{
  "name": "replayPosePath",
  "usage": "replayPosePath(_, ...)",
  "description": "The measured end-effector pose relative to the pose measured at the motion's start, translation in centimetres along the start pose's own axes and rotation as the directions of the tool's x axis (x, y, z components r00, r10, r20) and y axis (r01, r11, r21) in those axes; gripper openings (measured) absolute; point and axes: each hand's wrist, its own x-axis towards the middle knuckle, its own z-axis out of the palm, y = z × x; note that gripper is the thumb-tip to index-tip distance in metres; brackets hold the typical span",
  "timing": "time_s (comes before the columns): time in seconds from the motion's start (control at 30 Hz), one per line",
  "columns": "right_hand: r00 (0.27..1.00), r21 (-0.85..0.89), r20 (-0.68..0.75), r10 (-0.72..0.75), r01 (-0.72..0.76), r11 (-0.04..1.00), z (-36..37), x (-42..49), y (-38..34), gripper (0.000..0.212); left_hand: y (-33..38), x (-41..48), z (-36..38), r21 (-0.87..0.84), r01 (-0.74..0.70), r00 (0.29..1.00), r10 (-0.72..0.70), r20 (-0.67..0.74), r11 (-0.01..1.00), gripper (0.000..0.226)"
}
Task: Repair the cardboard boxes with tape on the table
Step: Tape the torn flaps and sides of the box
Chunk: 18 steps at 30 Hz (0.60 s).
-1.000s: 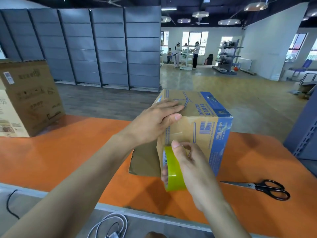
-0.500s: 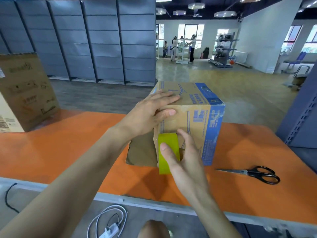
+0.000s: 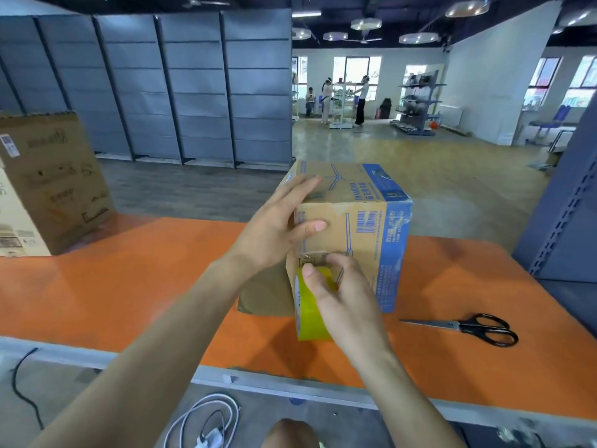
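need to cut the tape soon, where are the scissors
In the head view the scissors lie flat on the orange table at the right, just right of the right hand and the cardboard box.

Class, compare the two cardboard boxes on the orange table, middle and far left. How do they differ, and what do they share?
The middle box has a blue printed side; the left box is brown with dark print. The left hand presses the middle box and the right hand holds a tape roll against it; the left box is untouched. Both are cardboard, standing on the table.
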Motion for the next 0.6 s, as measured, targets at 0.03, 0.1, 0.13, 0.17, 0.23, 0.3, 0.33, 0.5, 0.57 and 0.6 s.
replayPosePath(0.03,1.0,0.006,0.006,-0.001,0.001,1.0,-0.1,-0.1,0.0,0.047,-0.1,-0.5,0.5,-0.051,0.021,1.0,-0.022,-0.022,0.998,0.078)
replayPosePath(0.1,1.0,-0.005,0.025,-0.018,0.018,1.0,-0.3,-0.4,0.1,0.048,0.0,-1.5,1.6,-0.167,0.05,0.994,-0.066,-0.091,0.985,0.096)
replayPosePath(0.13,0.999,-0.018,0.031,-0.027,0.028,0.999,-0.4,-0.5,0.1,0.048,0.2,-1.9,2.0,-0.203,0.069,0.987,-0.096,-0.125,0.977,0.104)
replayPosePath(0.17,0.999,-0.031,0.031,-0.035,0.036,0.999,-0.6,-0.5,0.1,0.047,0.5,-2.3,2.2,-0.208,0.094,0.979,-0.128,-0.159,0.974,0.109)
replayPosePath(0.23,0.999,-0.058,0.03,-0.045,0.047,0.997,-1.3,-0.4,0.1,0.043,1.2,-2.8,2.5,-0.164,0.129,0.959,-0.166,-0.231,0.978,0.114)
replayPosePath(0.3,0.998,-0.103,0.03,-0.048,0.05,0.993,-2.0,-0.1,0.1,0.036,1.5,-3.3,2.9,-0.112,0.153,0.938,-0.18,-0.297,0.982,0.115)
replayPosePath(0.33,0.998,-0.136,0.032,-0.061,0.065,0.989,-2.4,0.1,0.2,0.034,1.6,-3.6,3.3,-0.084,0.173,0.926,-0.191,-0.326,0.981,0.114)
replayPosePath(0.5,0.99,-0.269,0.054,-0.128,0.138,0.953,-4.3,0.2,0.7,0.025,2.7,-5.7,4.6,0.03,0.236,0.861,-0.195,-0.47,0.971,0.095)
replayPosePath(0.57,0.989,-0.335,0.07,-0.133,0.149,0.93,-5.0,0.1,1.0,0.018,3.2,-6.1,4.7,0.078,0.262,0.843,-0.188,-0.504,0.962,0.083)
replayPosePath(0.6,0.988,-0.367,0.084,-0.132,0.153,0.917,-5.4,0.1,1.3,0.016,3.4,-6.3,4.7,0.09,0.276,0.834,-0.192,-0.518,0.957,0.077)
